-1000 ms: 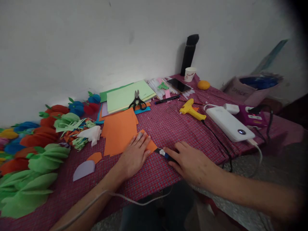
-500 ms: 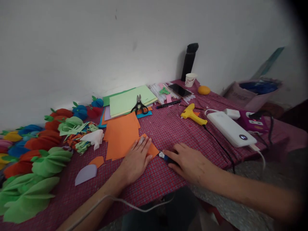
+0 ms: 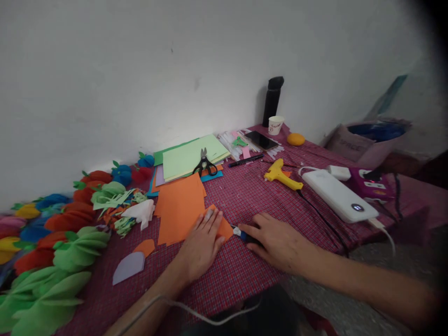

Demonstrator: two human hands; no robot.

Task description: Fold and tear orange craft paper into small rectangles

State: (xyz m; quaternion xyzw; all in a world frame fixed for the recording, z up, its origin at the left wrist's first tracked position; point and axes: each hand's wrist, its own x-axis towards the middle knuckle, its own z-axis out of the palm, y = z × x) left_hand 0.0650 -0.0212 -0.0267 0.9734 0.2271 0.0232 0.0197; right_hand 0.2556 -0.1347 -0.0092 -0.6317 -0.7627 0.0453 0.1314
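My left hand lies flat with fingers stretched out on a folded orange paper piece on the red checked tablecloth. A larger orange sheet lies just behind it. My right hand rests beside it, fingers curled on a blue and white pen-like tool whose tip points at the orange piece's edge.
Black scissors lie on a stack of green sheets. A yellow glue gun, a white power bank, a black marker, a phone, a paper cup, a black bottle and an orange ball lie behind. Paper flowers crowd the left.
Both hands stay in place on the orange piece and the tool. Only the view has tilted up, so everything sits lower in the picture.
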